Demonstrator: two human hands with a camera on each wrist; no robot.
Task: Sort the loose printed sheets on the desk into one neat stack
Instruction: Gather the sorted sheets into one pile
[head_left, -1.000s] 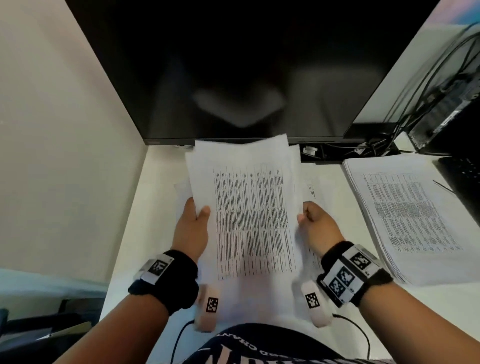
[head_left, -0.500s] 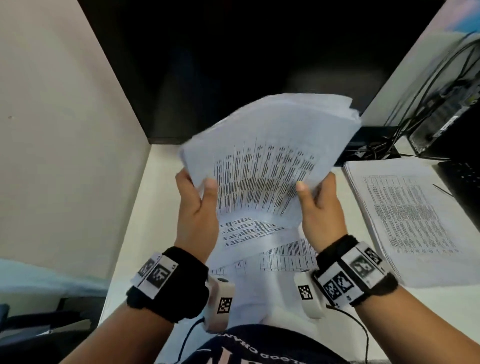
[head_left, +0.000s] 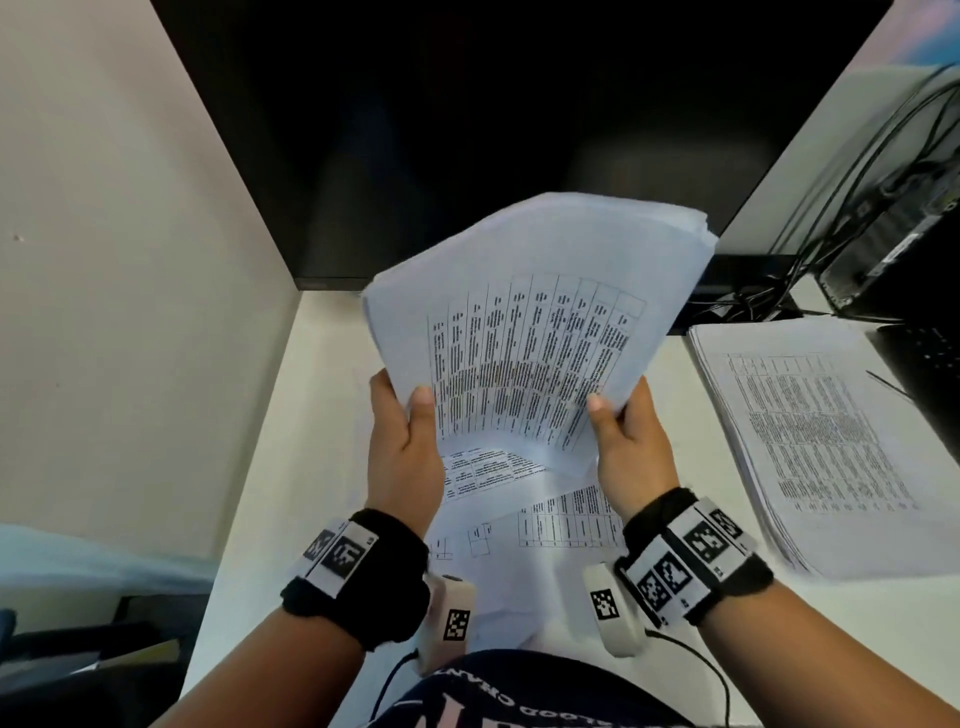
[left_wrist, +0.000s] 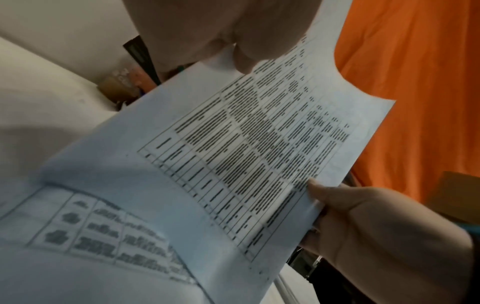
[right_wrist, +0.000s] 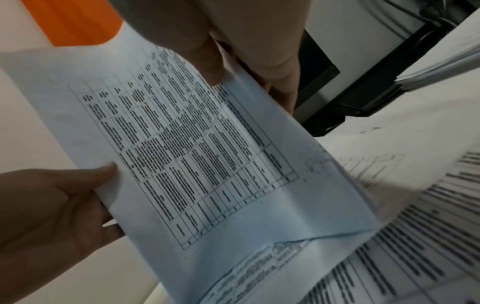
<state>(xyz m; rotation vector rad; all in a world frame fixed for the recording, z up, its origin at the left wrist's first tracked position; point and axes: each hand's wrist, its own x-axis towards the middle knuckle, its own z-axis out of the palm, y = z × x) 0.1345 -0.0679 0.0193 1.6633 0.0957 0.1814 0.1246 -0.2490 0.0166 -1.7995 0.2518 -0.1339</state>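
A: Biggest thing first: the dark monitor (head_left: 467, 130) fills the space beyond both hands, screen off.

B: And under the hands, the white desk (head_left: 291, 415), with a few loose sheets (head_left: 545, 525) lying skewed between the wrists, not yet gathered.

A: Off beyond the right hand (head_left: 631, 441) sits a flat stack of printed sheets (head_left: 831, 441), edges roughly squared. That looks like the pile everything is meant to join, though that's a guess.

B: Now the main item: the bundle of printed tables (head_left: 535, 338), lifted clear of the desk and tilted up toward the monitor. The right hand grips its right edge, thumb on the printed face, fingers curled behind.

A: The left hand (head_left: 402, 441) mirrors it on the left edge, thumb on top. Gripping both edges probably keeps the sheets from fanning out; the far corner already shows several edges slipping apart.

B: Held up like that, the bundle seems ready to be tapped square on the desk.

A: A tangle of black cables (head_left: 831, 234) lies further right, well apart from it all.
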